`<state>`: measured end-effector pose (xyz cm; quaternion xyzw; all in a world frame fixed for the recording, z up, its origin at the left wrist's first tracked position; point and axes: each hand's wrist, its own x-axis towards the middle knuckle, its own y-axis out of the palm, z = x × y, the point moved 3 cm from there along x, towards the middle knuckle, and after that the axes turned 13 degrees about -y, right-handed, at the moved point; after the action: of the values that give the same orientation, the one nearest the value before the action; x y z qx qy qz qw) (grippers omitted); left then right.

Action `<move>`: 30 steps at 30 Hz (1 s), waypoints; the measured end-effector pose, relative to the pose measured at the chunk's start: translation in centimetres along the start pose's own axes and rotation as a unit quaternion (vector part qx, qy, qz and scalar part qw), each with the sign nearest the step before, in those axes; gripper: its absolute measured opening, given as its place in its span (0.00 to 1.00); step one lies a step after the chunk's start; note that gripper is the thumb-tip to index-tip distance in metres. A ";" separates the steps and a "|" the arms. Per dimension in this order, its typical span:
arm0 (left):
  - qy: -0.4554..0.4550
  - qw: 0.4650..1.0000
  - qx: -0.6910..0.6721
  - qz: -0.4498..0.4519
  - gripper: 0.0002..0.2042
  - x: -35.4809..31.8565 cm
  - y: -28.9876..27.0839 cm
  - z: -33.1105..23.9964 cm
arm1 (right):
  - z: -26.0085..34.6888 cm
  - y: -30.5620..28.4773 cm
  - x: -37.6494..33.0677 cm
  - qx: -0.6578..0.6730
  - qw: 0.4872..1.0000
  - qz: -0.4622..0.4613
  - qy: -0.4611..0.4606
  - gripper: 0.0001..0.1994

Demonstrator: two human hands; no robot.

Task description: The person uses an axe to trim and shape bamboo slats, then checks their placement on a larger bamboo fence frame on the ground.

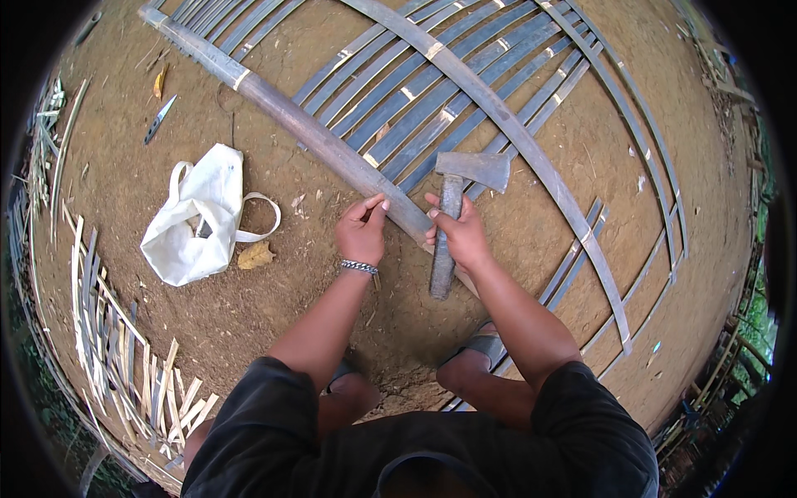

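My right hand point(462, 229) is wrapped round the dark handle of a hatchet point(475, 168), its grey metal head up and its blade edge to the right. The handle's lower end sticks out below my fist. To the left, my left hand point(362, 231) is closed in a pinch, thumb and forefinger together; whatever it holds is too small to make out. Both hands are over or beside a long brown bamboo pole point(307, 123) that slants across the ground. Dark split slats point(407, 95) lie side by side beyond the pole, crossed by a curved bamboo strip point(490, 98).
A white bag point(207, 203) with handles lies on the bare soil at left, beside a dry leaf point(256, 256). Farther off is a knife point(159, 120). Loose split strips point(124, 357) are heaped at lower left. More long strips point(639, 116) curve along the right.
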<state>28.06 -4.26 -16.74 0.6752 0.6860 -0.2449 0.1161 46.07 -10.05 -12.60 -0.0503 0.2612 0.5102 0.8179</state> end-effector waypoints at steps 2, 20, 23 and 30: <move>0.000 1.000 -0.005 -0.008 0.07 0.4 0.8 0.3 | 0.1 0.0 0.0 -0.004 1.000 0.002 0.000 0.20; 0.055 0.995 -0.033 0.076 0.04 0.6 0.6 1.5 | -1.3 0.4 -0.5 0.009 1.000 0.022 0.017 0.18; -0.019 0.989 -0.031 0.143 0.03 -0.3 -0.1 0.8 | -1.9 -0.1 -0.4 0.013 0.999 0.028 0.012 0.18; -0.184 0.946 -0.038 0.264 0.08 -1.1 -0.8 1.2 | -2.2 -0.5 0.0 0.009 1.000 0.018 0.009 0.19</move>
<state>27.12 -5.80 -17.04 0.7706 0.4586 -0.2992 0.3261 45.68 -11.06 -14.57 -0.0425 0.2746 0.5222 0.8063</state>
